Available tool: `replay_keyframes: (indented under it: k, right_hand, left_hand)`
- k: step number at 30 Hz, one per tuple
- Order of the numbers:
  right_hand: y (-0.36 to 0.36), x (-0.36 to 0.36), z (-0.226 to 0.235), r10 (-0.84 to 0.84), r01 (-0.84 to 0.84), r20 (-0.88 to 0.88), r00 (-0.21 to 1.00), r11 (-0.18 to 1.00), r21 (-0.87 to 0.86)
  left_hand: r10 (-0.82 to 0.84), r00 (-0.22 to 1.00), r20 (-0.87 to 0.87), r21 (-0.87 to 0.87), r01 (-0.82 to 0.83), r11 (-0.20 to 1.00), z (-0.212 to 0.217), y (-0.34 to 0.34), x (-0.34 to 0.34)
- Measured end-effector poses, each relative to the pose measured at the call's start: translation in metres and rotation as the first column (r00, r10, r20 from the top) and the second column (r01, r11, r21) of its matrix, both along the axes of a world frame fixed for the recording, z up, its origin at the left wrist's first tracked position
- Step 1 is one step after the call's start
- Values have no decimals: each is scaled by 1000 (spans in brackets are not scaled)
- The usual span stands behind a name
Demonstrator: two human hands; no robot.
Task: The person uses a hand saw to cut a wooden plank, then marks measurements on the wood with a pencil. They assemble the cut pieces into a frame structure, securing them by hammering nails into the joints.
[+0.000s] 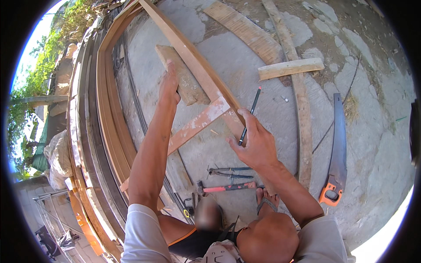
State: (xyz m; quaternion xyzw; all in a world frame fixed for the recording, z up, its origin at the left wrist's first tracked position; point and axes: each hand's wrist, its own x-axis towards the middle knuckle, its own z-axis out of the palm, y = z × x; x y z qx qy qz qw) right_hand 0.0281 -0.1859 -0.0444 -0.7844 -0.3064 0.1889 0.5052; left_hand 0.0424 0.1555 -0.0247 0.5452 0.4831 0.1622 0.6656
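Note:
My right hand (258, 142) holds a dark pencil (255, 105) with a red end. That hand is at the near end of a long reddish timber (193, 61), its index finger by the timber's edge. A paint-spotted crosspiece (197, 125) meets the timber at an angle, just left of the hand. My left hand (169, 83) is stretched out edge-on, fingers straight, with nothing seen in it. It overlaps a short worn board (186, 81) lying on the ground; whether it touches the board I cannot tell.
A handsaw (337, 144) with an orange handle lies at right. A red-handled hammer (228, 187) and pincers (230, 170) lie near my feet. Long planks (103, 101) are stacked along the left. A wooden offcut (291, 69) rests across a long batten (302, 127) on the cracked concrete.

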Motion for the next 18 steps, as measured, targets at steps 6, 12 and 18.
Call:
replay_keyframes:
  k: [6, 12, 18]
  right_hand:
    - [3, -3, 4, 0, -1, 28, 1000, 1000, 26]
    - [0, -1, 5, -36, 36, -4, 999, 998, 58]
    - [-10, 9, 5, -39, -40, 187, 982, 914, 404]
  left_hand:
    - [9, 999, 50, -135, -2, 991, 9, 26, -41]
    - [-51, 957, 286, -97, 82, 992, 78, -5, -75]
    - [-195, 942, 273, 13, 199, 980, 116, -46, -88]
